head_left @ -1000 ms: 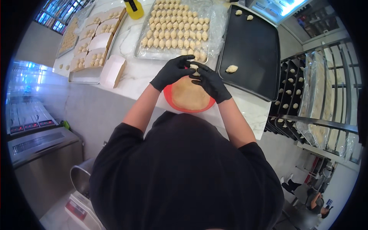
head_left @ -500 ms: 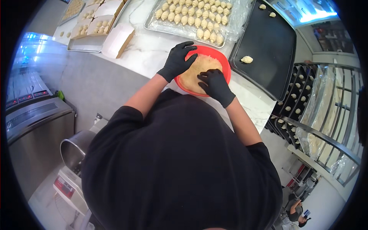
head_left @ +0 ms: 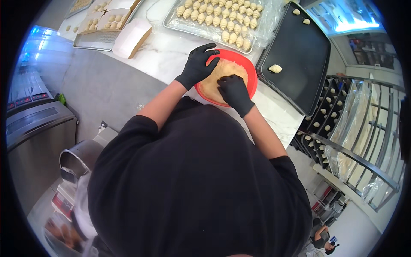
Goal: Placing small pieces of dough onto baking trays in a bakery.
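Observation:
A red bowl point(head_left: 251, 76) holds a pale tan, crumbly or pasty mixture point(head_left: 210, 88) near the counter's front edge. My left hand point(head_left: 198, 67), in a black glove, curves round the bowl's far left rim, its thumb reaching over the inside. Over the mixture, my right hand point(head_left: 234, 93), also black-gloved, has its fingers curled down and closed. Its fingertips are partly hidden, so what they pinch cannot be made out. Right of the bowl lies a large black baking tray point(head_left: 295, 60), with a shaped dough piece point(head_left: 275, 68) at its near left.
A metal tray of rolled croissant-shaped dough pieces point(head_left: 216, 19) stands behind the bowl, with plastic film beside it. Cardboard boxes point(head_left: 132, 38) of dough balls sit far left. A wheeled rack point(head_left: 355, 150) stands right, a steel machine point(head_left: 40, 145) left. Another person point(head_left: 321, 237) is at lower right.
My right hand has shifted slightly left in the bowl, and its fingers have curled more closely together. My left hand stays at the rim. A blurred white and brown shape appears at lower left.

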Demonstrator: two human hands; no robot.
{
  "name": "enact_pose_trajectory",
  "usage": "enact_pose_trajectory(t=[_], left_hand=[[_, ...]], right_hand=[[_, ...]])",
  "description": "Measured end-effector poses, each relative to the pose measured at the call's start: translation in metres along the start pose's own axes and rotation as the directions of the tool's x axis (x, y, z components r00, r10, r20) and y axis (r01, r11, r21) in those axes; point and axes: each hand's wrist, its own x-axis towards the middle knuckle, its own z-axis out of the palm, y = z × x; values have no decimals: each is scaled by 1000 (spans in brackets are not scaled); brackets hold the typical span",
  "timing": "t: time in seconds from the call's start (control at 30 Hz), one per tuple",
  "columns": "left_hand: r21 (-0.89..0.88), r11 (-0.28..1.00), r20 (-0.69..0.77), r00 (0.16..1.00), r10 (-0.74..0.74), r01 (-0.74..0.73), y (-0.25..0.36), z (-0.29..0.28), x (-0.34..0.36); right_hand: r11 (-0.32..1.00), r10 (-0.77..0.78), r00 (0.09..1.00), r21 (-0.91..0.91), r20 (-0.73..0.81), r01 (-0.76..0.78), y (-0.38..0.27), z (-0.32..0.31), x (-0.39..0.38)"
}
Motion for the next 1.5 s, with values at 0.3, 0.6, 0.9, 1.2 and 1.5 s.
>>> enact_pose_trajectory(t=[0.3,0.6,0.9,1.2,1.5], left_hand=[[29,1000,-34,999,7,-6,7,-20,-8],[27,983,197,965,172,-180,20,-34,-12],[215,885,319,886,337,-414,48,-41,-11],[-55,990,566,813,138,-130,39,-26,1],[85,990,430,900,69,-116,39,-22,-4]], right_hand=[[977,70,998,202,3,-69,-4,-7,-22],[379,460,835,783,303,-493,19,-3,0],[-478,369,647,733,668,-484,23,-28,-5],[-10,586,690,855,424,-518,7,-38,-9],[993,47,909,-82,-414,-89,-39,-49,-14]])
